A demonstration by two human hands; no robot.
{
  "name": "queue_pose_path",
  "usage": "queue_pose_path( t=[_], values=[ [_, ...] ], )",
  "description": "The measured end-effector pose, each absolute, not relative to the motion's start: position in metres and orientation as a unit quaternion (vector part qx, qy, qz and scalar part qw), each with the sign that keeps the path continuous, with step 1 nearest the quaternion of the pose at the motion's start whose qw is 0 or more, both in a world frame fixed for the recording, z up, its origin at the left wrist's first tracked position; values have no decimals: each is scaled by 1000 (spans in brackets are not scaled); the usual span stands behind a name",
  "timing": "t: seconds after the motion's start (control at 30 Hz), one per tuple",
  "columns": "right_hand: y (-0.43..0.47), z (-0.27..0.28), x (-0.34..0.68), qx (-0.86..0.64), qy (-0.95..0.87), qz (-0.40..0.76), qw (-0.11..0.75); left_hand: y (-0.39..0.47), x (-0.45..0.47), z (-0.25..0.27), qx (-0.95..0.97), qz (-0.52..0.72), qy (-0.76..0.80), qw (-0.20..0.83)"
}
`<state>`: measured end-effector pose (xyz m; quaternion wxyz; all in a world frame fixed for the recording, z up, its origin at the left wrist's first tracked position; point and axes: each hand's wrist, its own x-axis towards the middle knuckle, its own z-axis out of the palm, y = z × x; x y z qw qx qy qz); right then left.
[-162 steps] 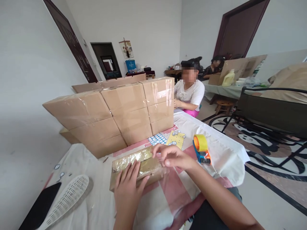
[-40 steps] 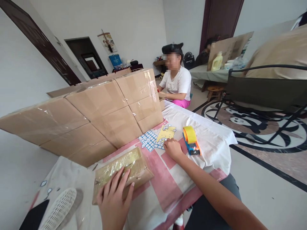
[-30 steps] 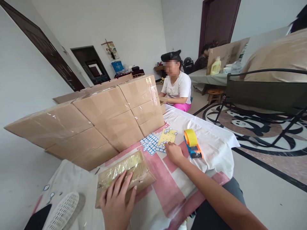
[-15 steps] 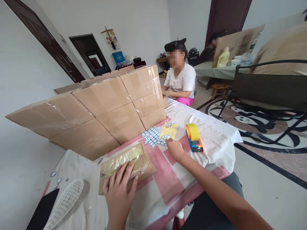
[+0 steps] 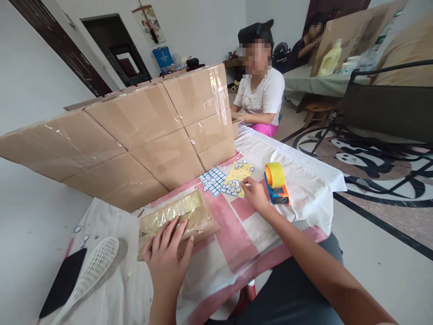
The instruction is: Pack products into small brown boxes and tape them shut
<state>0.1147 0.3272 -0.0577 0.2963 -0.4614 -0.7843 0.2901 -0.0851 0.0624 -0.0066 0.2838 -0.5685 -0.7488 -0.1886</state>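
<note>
My left hand [image 5: 167, 253] lies with fingers spread on a small cardboard box [image 5: 206, 219] sealed with shiny clear tape. My right hand [image 5: 255, 194] is over the edge of a yellow sheet [image 5: 244, 170] that carries small white pieces outlined in blue. Its thumb and index finger are pinched together; a tiny whitish bit seems to be at their tips, too small to name. Partly beside and under the yellow sheet is a white sheet [image 5: 214, 181] with a blue grid-like pattern. Right of that hand stands an orange and blue tape dispenser [image 5: 278, 192] with a yellow roll.
Stacked taped cardboard boxes [image 5: 145, 135] form a wall along the table's far side. At left lie a white perforated fly swatter [image 5: 98, 262] and a black flat object [image 5: 64, 282]. Another person [image 5: 260, 97] sits beyond the table's far corner. A dark folding chair [image 5: 389, 110] stands right.
The camera view has shifted a little. My right hand has drawn back slightly to the right from the sheets, its fingers still pinched. My left hand stays on the box.
</note>
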Motion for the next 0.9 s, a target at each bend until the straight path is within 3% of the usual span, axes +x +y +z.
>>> queue_pose_path(
  t=[0.13,0.33,0.43,0.57,0.73,0.9],
  values=[
    [310,-59,99,-377,-722,395,425,64,-84,-5,-565,-193,-750,285],
    [298,-60,81,-320,-712,458,426,65,-83,-6,-561,-194,-753,283],
    [307,-54,90,-371,-783,336,369,64,-83,-6,-561,-192,-755,279],
    [321,-49,105,-436,-870,144,176,64,-84,-6,-563,-191,-754,278],
    [325,-57,104,-437,-884,134,95,65,-83,-6,-561,-192,-755,281],
    [321,-55,98,-450,-880,136,68,66,-82,-4,-559,-191,-756,282]
  ],
)
